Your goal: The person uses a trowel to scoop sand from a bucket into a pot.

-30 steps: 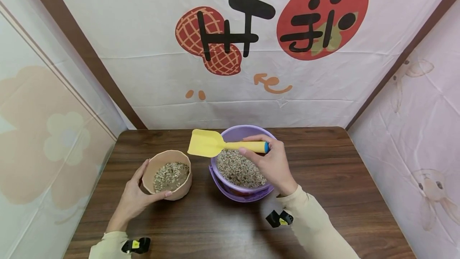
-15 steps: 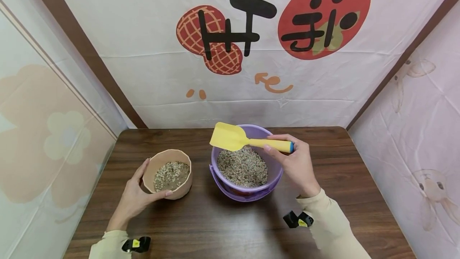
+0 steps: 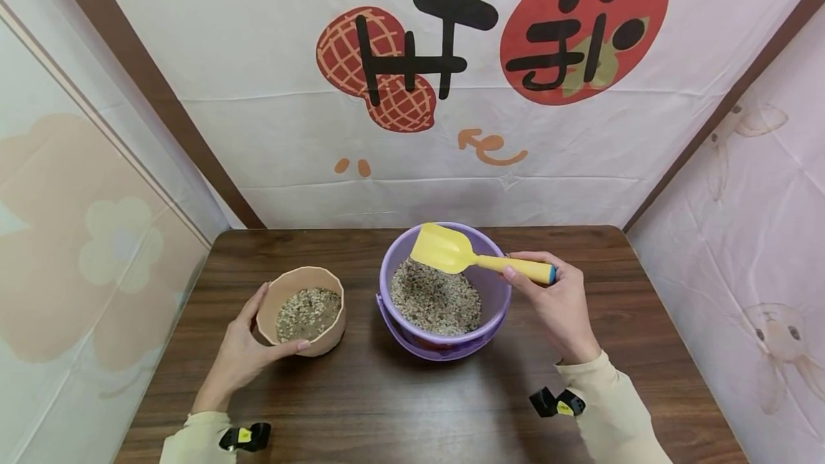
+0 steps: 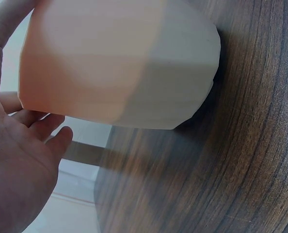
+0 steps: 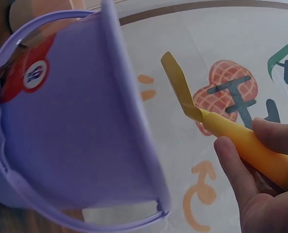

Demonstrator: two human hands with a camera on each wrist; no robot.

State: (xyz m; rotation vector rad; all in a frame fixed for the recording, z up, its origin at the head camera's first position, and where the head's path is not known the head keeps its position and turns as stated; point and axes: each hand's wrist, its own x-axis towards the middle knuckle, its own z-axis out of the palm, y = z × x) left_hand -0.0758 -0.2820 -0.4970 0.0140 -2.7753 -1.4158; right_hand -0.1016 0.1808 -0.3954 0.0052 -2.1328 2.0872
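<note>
My right hand [image 3: 554, 299] grips the handle of a yellow toy shovel [image 3: 445, 249], its blade above the purple bucket [image 3: 496, 292]. In the right wrist view the shovel [image 5: 231, 131] is clear of the bucket's rim [image 5: 139, 111]. Grey-brown gravel [image 3: 435, 299] lies in the bucket. On the left, my left hand [image 3: 241, 356] holds a peach faceted pot [image 3: 329, 335] between thumb and fingers. Gravel with a smoother brownish patch [image 3: 306, 313] covers the pot's bottom. The left wrist view shows the pot's side [image 4: 120, 63] close up, standing on the table.
Both containers stand on a dark wooden table [image 3: 412, 407], with a gap between them. The bucket's handle [image 3: 419, 351] hangs down at its front. A printed cloth wall [image 3: 290, 127] rises behind the table, with more cloth at both sides.
My right hand has moved right with the shovel, bringing the blade from between pot and bucket to over the bucket. My left hand stays on the pot.
</note>
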